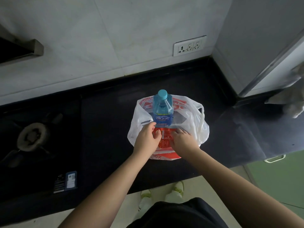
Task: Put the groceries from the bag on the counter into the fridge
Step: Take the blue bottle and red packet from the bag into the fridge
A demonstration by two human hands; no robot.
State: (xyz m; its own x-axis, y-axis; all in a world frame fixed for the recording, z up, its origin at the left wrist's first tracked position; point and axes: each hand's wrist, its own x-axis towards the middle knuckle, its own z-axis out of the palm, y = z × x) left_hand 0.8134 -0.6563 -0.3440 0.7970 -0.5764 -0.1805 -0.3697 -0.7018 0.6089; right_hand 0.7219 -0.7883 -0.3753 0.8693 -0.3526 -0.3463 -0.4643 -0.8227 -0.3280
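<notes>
A white plastic bag point(195, 122) with red print stands open on the black counter point(107, 129). A clear blue bottle point(162, 109) with a light blue cap stands upright in it, at the far side. In front of the bottle lies a red packet point(165, 137) with small print. My left hand point(147, 139) holds the packet's left side, fingers curled around it. My right hand point(183, 140) grips its right side inside the bag. The packet's lower part is hidden by my hands and the bag. The grey fridge point(256, 46) stands at the right.
A gas hob with a burner point(32, 136) fills the counter's left part. A wall socket point(189, 46) sits above the counter. A pale cloth point(289, 102) hangs near the fridge. A range hood point(19, 50) juts in at the upper left. My shoes point(176, 191) show below the counter edge.
</notes>
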